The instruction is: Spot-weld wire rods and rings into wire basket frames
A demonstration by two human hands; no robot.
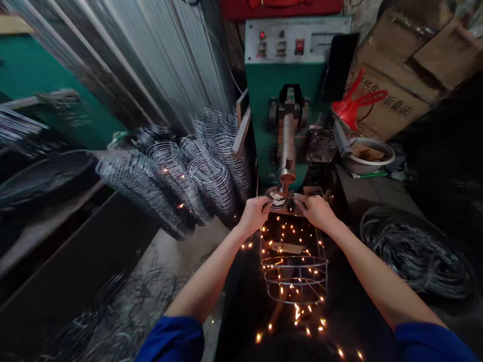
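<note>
Both my hands are at the tip of a green welding machine (267,110), below its metal arm (288,146). My left hand (257,213) is closed at the left of the tip, and my right hand (315,208) is closed at its right. Their fingers pinch the far end of a wire frame (296,279), which reaches back toward me with round hoops at its near end. Orange sparks spray down over the frame and my dark clothing. A small round dish with pale material (278,198) lies just beside my left fingertips.
Stacks of wire rings (211,183) stand at the left. Loose wire pieces (139,296) litter the floor at lower left. At right are a metal bowl (372,156), a wire coil (418,256), a red bag (349,110) and cardboard boxes (396,95). A phone (340,65) is against the machine.
</note>
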